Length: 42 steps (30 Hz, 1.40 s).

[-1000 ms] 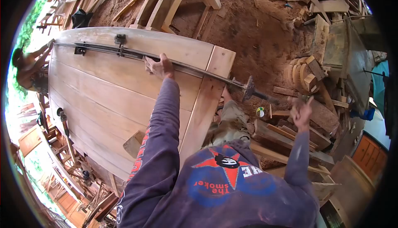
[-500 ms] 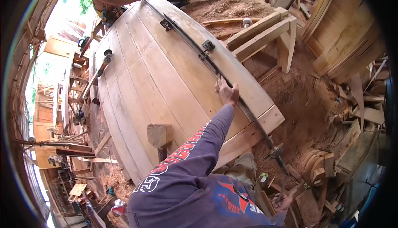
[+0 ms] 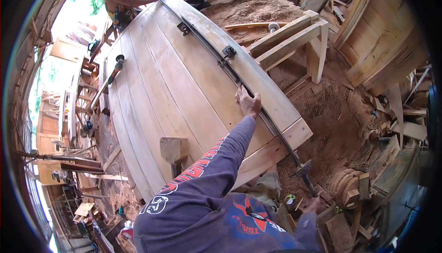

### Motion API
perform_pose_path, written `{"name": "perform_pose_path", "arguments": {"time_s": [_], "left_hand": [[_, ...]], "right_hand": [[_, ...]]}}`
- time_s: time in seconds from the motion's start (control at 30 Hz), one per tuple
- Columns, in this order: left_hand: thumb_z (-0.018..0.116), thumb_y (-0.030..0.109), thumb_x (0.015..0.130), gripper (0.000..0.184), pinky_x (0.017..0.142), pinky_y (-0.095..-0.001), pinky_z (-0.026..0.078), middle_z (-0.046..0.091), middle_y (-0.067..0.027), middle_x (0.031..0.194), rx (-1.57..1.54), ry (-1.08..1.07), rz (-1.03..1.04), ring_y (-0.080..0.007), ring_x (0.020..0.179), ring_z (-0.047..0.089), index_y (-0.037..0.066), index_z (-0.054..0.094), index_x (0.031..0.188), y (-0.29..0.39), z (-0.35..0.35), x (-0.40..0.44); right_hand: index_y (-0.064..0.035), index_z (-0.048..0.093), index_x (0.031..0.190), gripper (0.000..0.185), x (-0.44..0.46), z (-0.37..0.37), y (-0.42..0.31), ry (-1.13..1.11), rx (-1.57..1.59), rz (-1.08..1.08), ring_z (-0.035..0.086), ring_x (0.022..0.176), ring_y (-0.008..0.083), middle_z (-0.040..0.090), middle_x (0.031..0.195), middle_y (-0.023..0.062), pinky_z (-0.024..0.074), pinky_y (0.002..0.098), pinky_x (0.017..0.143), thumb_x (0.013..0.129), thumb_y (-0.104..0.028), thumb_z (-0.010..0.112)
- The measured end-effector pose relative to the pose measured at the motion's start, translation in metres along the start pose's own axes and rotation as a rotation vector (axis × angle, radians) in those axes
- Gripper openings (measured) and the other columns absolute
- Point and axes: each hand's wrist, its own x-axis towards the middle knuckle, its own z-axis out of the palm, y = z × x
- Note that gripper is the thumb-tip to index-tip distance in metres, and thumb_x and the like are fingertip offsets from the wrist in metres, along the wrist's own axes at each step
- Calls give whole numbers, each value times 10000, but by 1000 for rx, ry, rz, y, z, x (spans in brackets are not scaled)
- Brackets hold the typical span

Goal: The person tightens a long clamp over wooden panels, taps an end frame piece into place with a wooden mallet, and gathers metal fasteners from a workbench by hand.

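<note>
A long dark bar clamp runs lengthwise over a large panel of joined wooden boards. My left hand is closed around its bar near the panel's close end. Beyond the panel's edge, at the clamp's near end, is the screw head. My right hand is low on the right with its fingers closed at the screw end; the grip is partly blurred. A dark clamp fitting sits beside the bar. Nearer my left sleeve is a wooden mallet, its lower part hidden by the arm.
A co-worker stands at the panel's far end, one hand at the bar's tip. A power tool lies on the left boards. Wooden trestle, curved panel and round wooden pieces are on the right, amid sawdust and offcuts.
My right hand has moved up to the clamp's screw end. My left hand stays on the bar, slightly shifted left in view.
</note>
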Motion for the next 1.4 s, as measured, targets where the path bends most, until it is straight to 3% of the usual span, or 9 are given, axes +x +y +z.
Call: {"name": "perform_pose_path", "arguments": {"time_s": [0.3, 0.63, 0.8, 0.9, 0.93, 1.03, 1.1, 1.17, 1.4], "left_hand": [[669, 278, 707, 950, 1188, -505, 190, 306, -256, 1537, -106, 101, -60, -421, 1413, 290, -4, 262, 1518, -7, 6, 29], [801, 560, 706, 1211, 1135, -395, 355, 407, -307, 1471, 17, -120, -394, -398, 1371, 421, -158, 191, 1466, -4, -7, 275], [589, 239, 868, 730, 1114, -414, 393, 509, -383, 1338, -45, 187, -185, -448, 1275, 521, -166, 338, 1420, -42, 25, 270], [571, 133, 834, 699, 1169, -414, 322, 460, -383, 1390, -18, 63, -207, -471, 1337, 439, -165, 342, 1424, -38, 17, 273], [571, 133, 834, 699, 1169, -414, 322, 460, -383, 1390, -9, 67, -216, -471, 1337, 439, -165, 342, 1424, -35, 11, 269], [581, 127, 811, 713, 1156, -415, 341, 482, -387, 1364, -1, 53, -210, -482, 1318, 453, -167, 351, 1418, -23, 6, 269], [590, 184, 817, 734, 1136, -427, 360, 474, -393, 1367, -55, 41, -100, -480, 1311, 461, -170, 353, 1415, -28, 7, 265], [593, 262, 829, 767, 1120, -443, 373, 452, -396, 1384, 88, 76, -6, -466, 1314, 463, -172, 353, 1413, -53, 19, 276], [682, 315, 723, 595, 901, -441, 493, 656, -297, 1040, 409, -69, -51, -417, 996, 650, -150, 573, 1078, -77, 30, 306]], "right_hand": [[-92, 655, 1173, 906, -89, 7, 38, -219, 14, -86, 467, 493, 153, 686, 1115, 28, 443, 340, 497, 856, -865, 305], [-64, 413, 1455, 995, -96, -40, 8, 337, 255, -231, 348, 611, 132, 475, 1450, 133, 392, 305, 577, 844, -849, 389], [-66, 346, 1520, 1030, -89, -30, -32, 360, 136, -304, 535, 1049, 245, 426, 1502, 140, 425, 408, 957, 849, -846, 373], [-50, 321, 1529, 1028, -49, 3, -64, 192, 153, -351, 408, 1343, 314, 378, 1542, 153, 278, 482, 1142, 865, -833, 364], [-115, 409, 1493, 934, -41, 11, -70, 126, 57, -297, 413, 1391, 252, 389, 1549, 138, 362, 346, 1006, 877, -816, 379], [-157, 402, 1500, 887, -19, 37, -77, -207, 73, -201, 404, 1393, 253, 412, 1540, 128, 348, 415, 1067, 894, -802, 356], [-187, 405, 1495, 818, -35, 81, -80, 215, -41, -317, 415, 1388, 280, 440, 1516, 153, 348, 504, 1104, 919, -765, 353], [-189, 395, 1489, 768, -41, 68, -59, 50, 294, -302, 559, 1219, 315, 555, 1375, 159, 459, 544, 1007, 899, -650, 567], [-141, 596, 1140, 571, -57, 90, -25, 160, 355, -303, 631, 927, 224, 668, 1030, 56, 497, 401, 789, 896, -658, 585]]}}
